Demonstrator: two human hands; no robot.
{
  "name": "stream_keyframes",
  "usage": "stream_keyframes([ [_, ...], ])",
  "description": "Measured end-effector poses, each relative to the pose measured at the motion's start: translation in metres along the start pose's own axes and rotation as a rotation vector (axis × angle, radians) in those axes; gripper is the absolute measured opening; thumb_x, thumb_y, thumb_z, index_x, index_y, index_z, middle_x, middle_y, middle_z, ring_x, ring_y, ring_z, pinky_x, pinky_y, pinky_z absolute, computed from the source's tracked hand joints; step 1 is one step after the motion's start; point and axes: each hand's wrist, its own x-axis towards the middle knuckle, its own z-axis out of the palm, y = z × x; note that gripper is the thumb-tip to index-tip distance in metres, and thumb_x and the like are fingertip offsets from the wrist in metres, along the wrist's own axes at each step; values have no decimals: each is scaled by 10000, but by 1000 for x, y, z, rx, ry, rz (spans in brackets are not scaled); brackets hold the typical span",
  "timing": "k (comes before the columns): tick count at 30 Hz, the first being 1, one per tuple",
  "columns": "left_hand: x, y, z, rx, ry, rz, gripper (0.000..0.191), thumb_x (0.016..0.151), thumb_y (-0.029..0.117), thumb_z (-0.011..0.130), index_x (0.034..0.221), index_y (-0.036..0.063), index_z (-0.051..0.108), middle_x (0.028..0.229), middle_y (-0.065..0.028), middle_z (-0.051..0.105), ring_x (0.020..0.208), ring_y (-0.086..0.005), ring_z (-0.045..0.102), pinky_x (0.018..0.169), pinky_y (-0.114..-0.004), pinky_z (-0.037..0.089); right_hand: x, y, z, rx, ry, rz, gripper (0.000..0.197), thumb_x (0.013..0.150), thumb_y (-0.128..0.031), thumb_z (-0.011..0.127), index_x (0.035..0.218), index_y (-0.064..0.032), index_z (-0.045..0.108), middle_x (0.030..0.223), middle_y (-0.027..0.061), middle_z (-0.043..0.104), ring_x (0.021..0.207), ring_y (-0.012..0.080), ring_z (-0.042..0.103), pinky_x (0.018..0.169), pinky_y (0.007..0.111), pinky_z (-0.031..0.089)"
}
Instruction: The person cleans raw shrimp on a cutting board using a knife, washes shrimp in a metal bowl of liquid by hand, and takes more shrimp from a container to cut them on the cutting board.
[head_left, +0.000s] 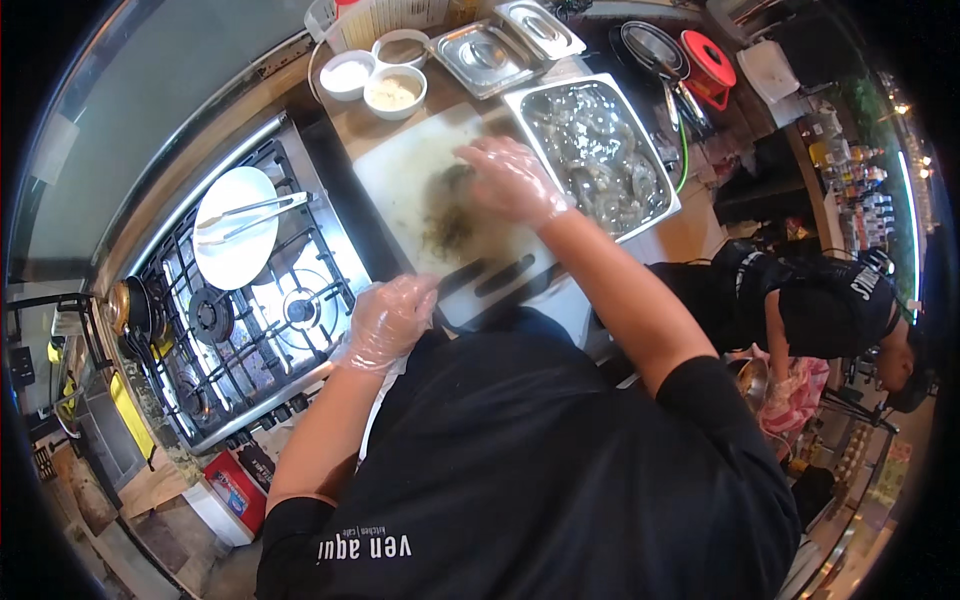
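Both my hands wear clear plastic gloves. My right hand (514, 180) is over the white cutting board (382, 161), its fingers beside a blurred smear of dark chopped bits (450, 225); whether it pinches anything is unclear. Near the board's lower left corner, between the stove and my body, is my left hand (394, 319), fingers curled; I cannot tell if it holds something. A steel pan of raw shrimp in liquid (600, 157) stands right of the board. Two dark elongated shapes (506, 276) lie at the board's near edge, too blurred to name.
A gas stove (247, 315) at left bears a white oval plate (234, 259) with metal tongs (262, 217). White bowls (395, 92) and lidded steel containers (484, 56) stand behind the board. Frying pans (652, 46) and a red pot (709, 60) are beyond. A co-worker (810, 307) stands at right.
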Motion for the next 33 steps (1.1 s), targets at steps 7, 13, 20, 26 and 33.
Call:
stream_keyframes([
  [7,26,-13,-8,116,67,-85,164,1047,214,853,1200,166,887,1029,-119,862,889,-369,842,802,-486,680,28,17,19,-91,-396,-159,317,895,-196,790,1186,-90,856,1190,164,828,1161,408,784,1065,543,600],
  [13,15,-16,-31,58,101,-208,205,1076,139,831,1262,66,877,1206,-180,885,984,-351,873,898,-423,688,0,16,-5,207,-357,15,244,963,-156,810,1178,-46,841,1079,213,842,1054,451,801,986,530,628],
  [20,0,-25,-23,-207,133,-288,198,1058,124,846,1244,63,873,1125,-189,885,971,-385,871,854,-449,683,-44,-7,-39,594,-422,189,182,1030,-1,720,1164,-28,841,1082,198,875,1001,377,840,942,460,652],
  [26,8,-24,-11,-221,103,-193,203,1047,115,865,1243,63,873,1104,-187,879,952,-377,871,826,-438,672,-70,-12,-38,491,-648,384,249,967,-53,721,1197,-16,809,1078,207,863,1037,407,828,984,474,646],
  [33,20,-22,-9,-158,4,-181,212,1066,164,825,1253,73,870,1099,-208,869,993,-411,858,870,-473,666,-111,-25,-27,155,-28,200,292,894,7,766,1166,-79,828,1208,237,798,1097,499,765,984,559,628],
])
